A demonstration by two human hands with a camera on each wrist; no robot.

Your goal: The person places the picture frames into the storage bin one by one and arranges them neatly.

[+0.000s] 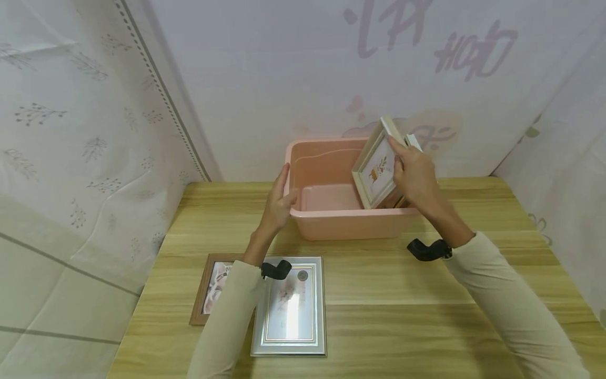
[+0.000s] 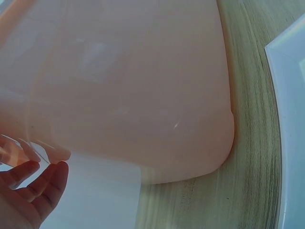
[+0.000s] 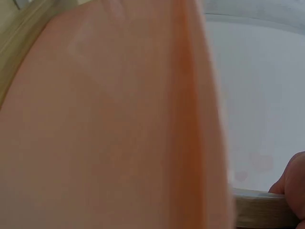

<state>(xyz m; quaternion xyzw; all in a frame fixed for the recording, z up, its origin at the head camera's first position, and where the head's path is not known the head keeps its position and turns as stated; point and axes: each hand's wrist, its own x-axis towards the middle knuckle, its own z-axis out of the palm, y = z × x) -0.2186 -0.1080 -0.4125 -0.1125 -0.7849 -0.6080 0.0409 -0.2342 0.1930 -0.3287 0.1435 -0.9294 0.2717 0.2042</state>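
My left hand (image 1: pixel 276 206) is at the left rim of a pink plastic basin (image 1: pixel 350 226), its thumb over the rim and its fingers along the outer wall. In the left wrist view, those fingertips touch the basin wall (image 2: pixel 143 86). My right hand (image 1: pixel 416 173) grips the upper right side of a cream picture frame (image 1: pixel 376 171) with a floral print. That frame stands tilted inside the basin's right part. Behind it, another frame's edge (image 1: pixel 413 141) shows, mostly hidden by the hand. The right wrist view shows the basin wall (image 3: pixel 105 119) close up.
A silver picture frame (image 1: pixel 318 310) lies on the wooden table (image 1: pixel 402 321) in front of the basin. To its left lies a brown frame (image 1: pixel 201 295), partly covered by my left sleeve. A printed cloth (image 1: pixel 265 89) hangs right behind the basin.
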